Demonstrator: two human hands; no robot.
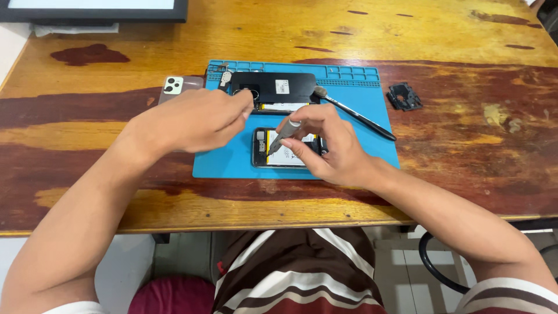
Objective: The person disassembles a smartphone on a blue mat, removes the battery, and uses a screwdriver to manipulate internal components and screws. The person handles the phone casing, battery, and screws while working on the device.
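Hands meet over a blue rectangular silicone work mat [232, 160] lying on a worn, varnished wooden table [87, 134]. The right hand [328, 145] pinches a slim grey screwdriver [283, 134] between thumb and fingertips, fingers drawn close around the handle, its tip slanting down and left onto an opened smartphone [285, 152] with its back removed, which lies on the near part of the mat. The left hand [195, 119] sits just left of that phone, fingers curled together with thumb and forefinger nearly pinched; whether something tiny is held between them cannot be told.

On the far part of the mat lies a black rectangular phone back panel [276, 87] with a small white sticker. A long black-handled brush [354, 115] lies slantwise to the right of it, its bristle end near the panel. Off the mat to the left, a pale phone case with a square camera cluster [177, 86] lies on the wood. To the right, well apart, lies a small black plastic frame piece [405, 96]. A dark-framed screen [93, 10] stands at the far left edge.
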